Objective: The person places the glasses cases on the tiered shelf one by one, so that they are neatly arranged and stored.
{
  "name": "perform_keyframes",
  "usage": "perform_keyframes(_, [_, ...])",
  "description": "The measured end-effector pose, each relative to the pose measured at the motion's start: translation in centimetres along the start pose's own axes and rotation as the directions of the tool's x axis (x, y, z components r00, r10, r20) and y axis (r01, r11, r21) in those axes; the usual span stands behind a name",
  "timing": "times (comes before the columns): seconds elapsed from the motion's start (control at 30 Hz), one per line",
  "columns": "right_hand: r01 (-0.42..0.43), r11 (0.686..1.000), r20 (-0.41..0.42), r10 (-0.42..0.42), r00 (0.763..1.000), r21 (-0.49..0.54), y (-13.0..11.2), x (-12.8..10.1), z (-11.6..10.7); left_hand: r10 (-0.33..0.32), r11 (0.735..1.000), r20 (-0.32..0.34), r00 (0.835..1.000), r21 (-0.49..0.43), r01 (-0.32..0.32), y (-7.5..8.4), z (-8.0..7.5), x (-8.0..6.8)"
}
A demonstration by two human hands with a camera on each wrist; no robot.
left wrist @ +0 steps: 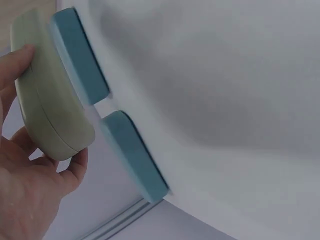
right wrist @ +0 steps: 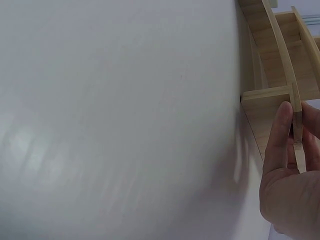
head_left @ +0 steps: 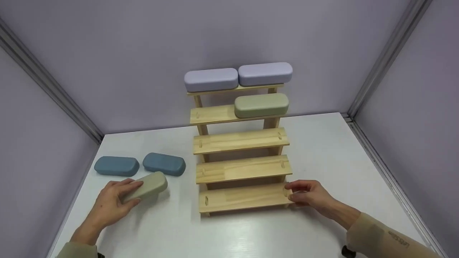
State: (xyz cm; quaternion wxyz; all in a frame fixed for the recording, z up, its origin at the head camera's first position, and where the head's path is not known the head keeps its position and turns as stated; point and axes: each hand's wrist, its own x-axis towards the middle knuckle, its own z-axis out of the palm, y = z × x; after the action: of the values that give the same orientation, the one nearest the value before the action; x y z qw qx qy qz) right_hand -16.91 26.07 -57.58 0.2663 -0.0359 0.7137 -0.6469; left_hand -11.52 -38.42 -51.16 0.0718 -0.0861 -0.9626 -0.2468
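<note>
My left hand point(head_left: 113, 202) grips a pale green glasses case point(head_left: 148, 185) between thumb and fingers, tilted above the white table. In the left wrist view the green case point(left wrist: 50, 90) shows its long seam. Just behind it lie two blue glasses cases, one at far left point(head_left: 116, 166) and one nearer the rack point(head_left: 164, 164). With thumb and fingers my right hand point(head_left: 312, 195) pinches the right end of the lowest shelf point(head_left: 244, 197) of a stepped wooden rack. In the right wrist view the thumb and fingers lie on opposite faces of that board point(right wrist: 297, 119).
Two lavender cases, left point(head_left: 211, 79) and right point(head_left: 265, 73), stand on the top shelf. Another green case point(head_left: 261, 105) sits on the right of the second shelf point(head_left: 211, 114). Pale walls point(head_left: 143, 71) with metal corner rails enclose the white table point(head_left: 229, 236).
</note>
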Motion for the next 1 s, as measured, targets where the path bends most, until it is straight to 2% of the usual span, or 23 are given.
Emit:
perform_keyframes(0.17, [-0.008,1.0,-0.009,0.008,1.0,-0.009,-0.2,0.1,0.0,0.067,0.998,-0.039,0.997,-0.012,-0.067,1.5,-1.5,0.9])
perform_keyframes(0.37, [-0.012,1.0,-0.011,0.012,1.0,-0.006,-0.2,0.2,0.1,0.136,0.989,-0.103,0.985,-0.038,-0.14,3.1,-3.8,2.2])
perform_keyframes(0.67, [-0.021,1.0,-0.01,0.021,1.0,-0.006,-0.2,0.1,0.0,0.232,0.961,-0.189,0.954,-0.106,-0.254,6.5,-7.5,5.9])
perform_keyframes(0.8, [-0.027,1.0,-0.012,0.027,1.0,0.001,-0.2,0.1,0.0,0.25,0.958,-0.175,0.952,-0.099,-0.269,8.4,-8.3,7.8])
perform_keyframes(1.0, [-0.024,1.0,-0.01,0.024,1.0,-0.008,-0.2,0.3,0.1,0.269,0.955,-0.104,0.958,-0.103,-0.279,10.9,-8.5,10.9])
